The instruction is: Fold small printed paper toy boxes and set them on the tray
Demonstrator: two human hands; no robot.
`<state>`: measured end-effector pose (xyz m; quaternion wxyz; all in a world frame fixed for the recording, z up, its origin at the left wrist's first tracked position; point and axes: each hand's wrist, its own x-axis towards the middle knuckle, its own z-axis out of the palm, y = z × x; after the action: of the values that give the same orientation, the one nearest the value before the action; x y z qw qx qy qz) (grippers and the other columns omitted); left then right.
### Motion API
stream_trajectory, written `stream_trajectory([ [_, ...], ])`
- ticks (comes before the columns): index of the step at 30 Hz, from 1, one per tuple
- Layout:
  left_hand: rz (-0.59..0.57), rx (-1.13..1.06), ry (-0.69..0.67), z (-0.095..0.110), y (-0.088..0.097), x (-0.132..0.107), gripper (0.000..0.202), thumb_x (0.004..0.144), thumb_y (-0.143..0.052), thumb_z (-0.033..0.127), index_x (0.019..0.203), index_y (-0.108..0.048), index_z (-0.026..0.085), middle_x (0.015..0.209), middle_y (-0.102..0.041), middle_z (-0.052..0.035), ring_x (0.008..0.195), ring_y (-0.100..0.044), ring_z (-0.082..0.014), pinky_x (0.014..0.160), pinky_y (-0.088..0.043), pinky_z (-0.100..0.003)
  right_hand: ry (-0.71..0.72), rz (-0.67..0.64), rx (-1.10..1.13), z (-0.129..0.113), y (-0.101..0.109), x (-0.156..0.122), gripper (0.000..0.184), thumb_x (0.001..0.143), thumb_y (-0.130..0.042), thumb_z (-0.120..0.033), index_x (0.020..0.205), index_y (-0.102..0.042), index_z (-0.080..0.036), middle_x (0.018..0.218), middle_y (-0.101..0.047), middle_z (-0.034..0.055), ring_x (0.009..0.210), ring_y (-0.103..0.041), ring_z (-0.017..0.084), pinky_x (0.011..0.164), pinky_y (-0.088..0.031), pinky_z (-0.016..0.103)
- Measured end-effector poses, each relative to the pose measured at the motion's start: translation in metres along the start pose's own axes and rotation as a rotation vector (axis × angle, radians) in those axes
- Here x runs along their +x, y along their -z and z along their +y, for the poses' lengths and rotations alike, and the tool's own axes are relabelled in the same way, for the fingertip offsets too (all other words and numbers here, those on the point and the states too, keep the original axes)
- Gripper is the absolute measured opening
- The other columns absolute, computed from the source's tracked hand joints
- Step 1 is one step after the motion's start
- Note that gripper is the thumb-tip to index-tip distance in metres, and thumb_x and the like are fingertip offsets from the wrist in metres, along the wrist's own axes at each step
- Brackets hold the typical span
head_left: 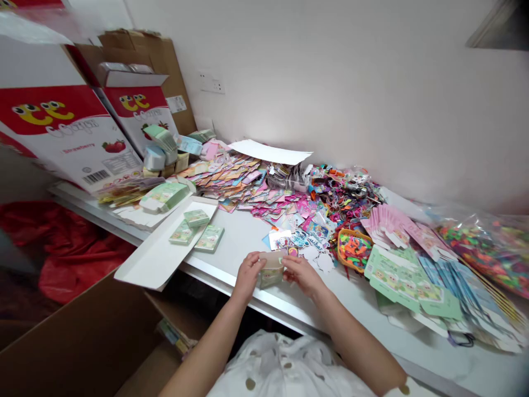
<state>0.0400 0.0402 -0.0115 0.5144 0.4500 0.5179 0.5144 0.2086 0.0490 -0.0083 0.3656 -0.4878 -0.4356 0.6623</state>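
Observation:
Between both hands, near the table's front edge, is a small green printed box (pixel 271 275). My left hand (pixel 248 274) grips its left side, thumb near the top edge. My right hand (pixel 303 274) pinches its upper right corner, where a small green piece shows. Just beyond the hands lie loose printed cut-outs (pixel 300 237) and stickers. An orange basket (pixel 354 249) of bright small pieces stands to the right of my right hand. To the left, several small green boxes (pixel 196 216) sit on and beside a white cardboard tray (pixel 155 262).
Flat green box blanks (pixel 407 278), pink blanks (pixel 386 223) and blue blanks (pixel 454 292) fan out at right. A bag of colourful pieces (pixel 487 248) lies behind them. Piled packets (pixel 231 176) line the wall. Large strawberry cartons (pixel 61 127) stand at left; an open brown carton (pixel 82 331) sits below.

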Motion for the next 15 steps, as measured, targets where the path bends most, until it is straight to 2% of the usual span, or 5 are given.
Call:
stream_trajectory([
  [4, -0.069, 0.113, 0.034, 0.012, 0.005, -0.004, 0.029, 0.072, -0.059, 0.036, 0.088, -0.071, 0.016, 0.090, -0.063, -0.0054, 0.086, -0.058, -0.0185, 0.076, -0.045, -0.027, 0.052, 0.014, -0.115, -0.009, -0.001, 0.002, 0.022, 0.071, -0.058, -0.029, 0.086, -0.068, -0.016, 0.060, -0.060, -0.0010, 0.043, -0.049, 0.009, 0.042, -0.036, 0.021],
  [7, -0.078, 0.102, 0.038, 0.015, 0.005, -0.009, 0.033, 0.070, -0.062, 0.036, 0.095, -0.070, 0.016, 0.085, -0.067, -0.0039, 0.060, -0.054, -0.0117, 0.059, -0.045, -0.024, 0.432, 0.023, -0.442, -0.016, -0.003, -0.004, 0.030, 0.074, -0.049, -0.018, 0.096, -0.070, -0.021, 0.082, -0.068, 0.0030, 0.066, -0.061, 0.015, 0.063, -0.049, 0.028],
  [10, -0.040, 0.044, -0.007, 0.011, 0.005, -0.013, 0.030, 0.069, -0.065, 0.036, 0.091, -0.071, 0.016, 0.098, -0.067, -0.0059, 0.052, -0.049, -0.0069, 0.053, -0.043, -0.022, 0.698, -0.040, -0.698, -0.021, 0.001, -0.011, 0.034, 0.081, -0.048, -0.018, 0.109, -0.066, -0.023, 0.104, -0.066, 0.0063, 0.097, -0.060, 0.019, 0.087, -0.046, 0.035],
  [13, -0.081, 0.017, -0.046, 0.006, 0.005, -0.016, 0.029, 0.070, -0.066, 0.035, 0.091, -0.071, 0.016, 0.110, -0.063, -0.0079, 0.056, -0.052, -0.0069, 0.055, -0.046, -0.022, 0.705, -0.094, -0.798, -0.025, 0.007, -0.016, 0.031, 0.087, -0.048, -0.025, 0.113, -0.064, -0.021, 0.107, -0.066, 0.0080, 0.100, -0.059, 0.019, 0.089, -0.046, 0.034],
  [15, -0.095, 0.025, -0.057, 0.005, 0.004, -0.017, 0.030, 0.071, -0.065, 0.035, 0.093, -0.070, 0.016, 0.100, -0.066, -0.0071, 0.055, -0.051, -0.0068, 0.055, -0.046, -0.021, 0.693, -0.083, -0.822, -0.027, 0.008, -0.017, 0.029, 0.089, -0.047, -0.028, 0.110, -0.066, -0.021, 0.102, -0.068, 0.0076, 0.096, -0.061, 0.019, 0.086, -0.047, 0.033],
])
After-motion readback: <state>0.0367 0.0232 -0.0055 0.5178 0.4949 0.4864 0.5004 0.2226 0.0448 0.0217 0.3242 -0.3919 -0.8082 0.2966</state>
